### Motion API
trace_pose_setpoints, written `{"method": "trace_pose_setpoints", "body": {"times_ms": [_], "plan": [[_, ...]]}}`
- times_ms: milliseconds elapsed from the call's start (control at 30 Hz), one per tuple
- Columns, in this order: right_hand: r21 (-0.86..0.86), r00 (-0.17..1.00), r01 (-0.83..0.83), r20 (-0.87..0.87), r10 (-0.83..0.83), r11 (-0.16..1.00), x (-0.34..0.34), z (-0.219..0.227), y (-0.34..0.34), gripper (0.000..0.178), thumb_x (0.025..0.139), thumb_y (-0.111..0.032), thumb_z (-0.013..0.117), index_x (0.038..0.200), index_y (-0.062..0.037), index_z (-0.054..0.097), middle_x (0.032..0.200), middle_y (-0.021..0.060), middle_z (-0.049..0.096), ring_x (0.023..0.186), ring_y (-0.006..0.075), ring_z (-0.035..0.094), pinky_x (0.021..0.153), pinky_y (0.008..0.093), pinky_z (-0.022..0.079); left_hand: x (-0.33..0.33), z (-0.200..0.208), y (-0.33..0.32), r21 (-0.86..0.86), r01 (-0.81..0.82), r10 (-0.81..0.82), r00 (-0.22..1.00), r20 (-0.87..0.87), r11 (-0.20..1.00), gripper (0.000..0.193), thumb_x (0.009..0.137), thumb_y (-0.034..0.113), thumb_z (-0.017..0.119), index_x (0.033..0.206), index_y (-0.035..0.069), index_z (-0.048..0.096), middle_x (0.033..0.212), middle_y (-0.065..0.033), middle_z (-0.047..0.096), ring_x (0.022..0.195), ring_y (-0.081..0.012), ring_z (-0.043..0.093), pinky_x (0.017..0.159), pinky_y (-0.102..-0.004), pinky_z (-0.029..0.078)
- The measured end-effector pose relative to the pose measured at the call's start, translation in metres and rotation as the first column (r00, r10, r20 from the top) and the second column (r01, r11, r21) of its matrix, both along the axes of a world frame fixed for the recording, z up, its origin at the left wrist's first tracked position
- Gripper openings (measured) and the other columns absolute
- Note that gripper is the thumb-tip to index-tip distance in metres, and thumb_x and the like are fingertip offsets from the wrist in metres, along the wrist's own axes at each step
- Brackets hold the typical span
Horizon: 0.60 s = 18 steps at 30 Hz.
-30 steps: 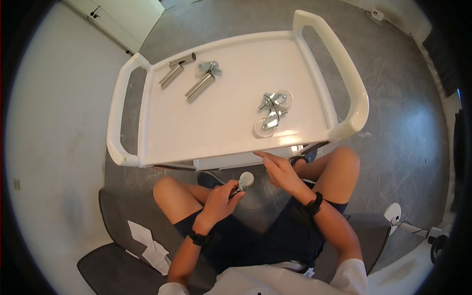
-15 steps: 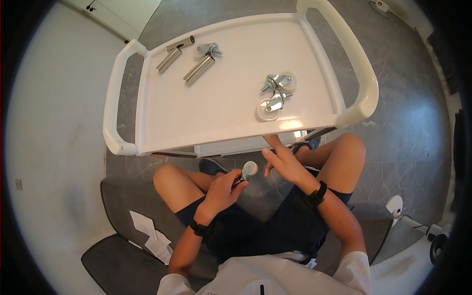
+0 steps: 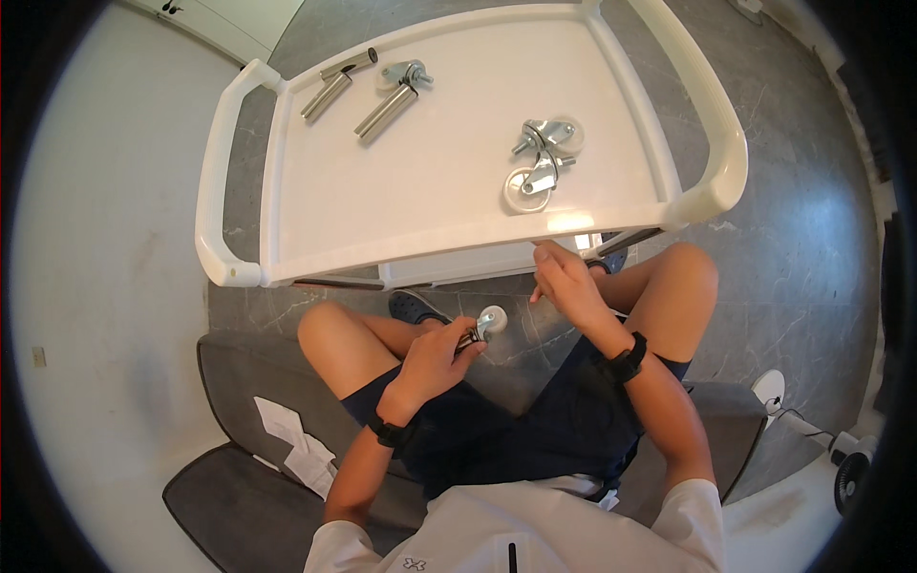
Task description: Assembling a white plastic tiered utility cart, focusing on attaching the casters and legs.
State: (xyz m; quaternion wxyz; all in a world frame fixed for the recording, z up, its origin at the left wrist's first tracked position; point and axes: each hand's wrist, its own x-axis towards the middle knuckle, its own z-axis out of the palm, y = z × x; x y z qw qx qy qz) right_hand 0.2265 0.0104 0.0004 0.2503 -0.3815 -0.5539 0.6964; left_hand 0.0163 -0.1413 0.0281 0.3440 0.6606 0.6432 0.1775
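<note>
Right hand [image 3: 570,284]: pose altered; index finger straight and directed to 10 o'clock one second ago, fingers now bent in toward the palm; place in view changed from about 4 o'clock to 3 o'clock. Left hand [image 3: 432,361], with held caster [image 3: 494,319]: shifted slightly in view toward 1 o'clock. White trolley [image 3: 439,172]: displaced in view toward 12 o'clock, loads included; its right handle [image 3: 723,134], complete earlier, now cropped by the upper edge. Small white box [image 3: 750,6], between 1 and 2 o'clock: formerly entire, now partly cut off. White shirt [image 3: 468,525], 6 o'clock: larger area exposed, dark strip [image 3: 513,557] showing longer.
</note>
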Motion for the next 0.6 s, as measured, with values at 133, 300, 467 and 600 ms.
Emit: {"method": "trace_pose_setpoints", "body": {"times_ms": [133,300,467,600], "plan": [[-0.058,0.996,0.003,-0.086,-0.008,0.998,0.0,0.001,-0.001,0.053,0.105,-0.036,0.046,0.143,0.0007,0.051,0.078,0.0018,0.052,0.064,0.009,0.053,0.059,0.0275,0.053,-0.001,-0.008,-0.002,0.032,-0.081,0.079,0.995,0.064,0.996,0.03,0.093,0.019,0.07,0.116,0.004,0.057,0.084,-0.0159,0.068,0.072,-0.0332,0.066,0.064,-0.0388,0.051],[-0.025,0.998,-0.056,-0.031,0.055,0.998,-0.002,0.006,-0.005,0.053,0.106,-0.037,0.045,0.145,-0.0014,0.051,0.078,0.0006,0.051,0.065,0.0086,0.053,0.058,0.027,0.052,-0.002,-0.006,0.002,0.065,-0.08,0.077,0.996,0.047,0.995,0.029,0.092,0.02,0.071,0.113,0.005,0.058,0.08,-0.0144,0.067,0.071,-0.0347,0.064,0.064,-0.0403,0.05],[-0.025,0.998,-0.064,-0.015,0.064,0.998,-0.002,0.012,-0.005,0.054,0.107,-0.039,0.044,0.145,-0.0022,0.05,0.077,-0.0005,0.05,0.065,0.0078,0.052,0.06,0.0272,0.052,-0.004,-0.005,0.004,0.105,-0.072,0.064,0.995,0.073,0.992,0.031,0.094,0.019,0.07,0.116,0.003,0.056,0.074,-0.0142,0.06,0.063,-0.0269,0.06,0.059,-0.0346,0.046],[-0.049,0.996,-0.085,-0.025,0.083,0.995,0.0,0.008,-0.004,0.054,0.107,-0.039,0.044,0.147,-0.003,0.048,0.075,-0.0016,0.048,0.064,0.0076,0.049,0.06,0.0272,0.052,0.0,0.002,0.007,0.032,-0.101,0.098,0.992,0.084,0.994,0.027,0.093,0.019,0.07,0.112,0.004,0.057,0.076,-0.0147,0.066,0.07,-0.0349,0.064,0.063,-0.0407,0.049]]}}
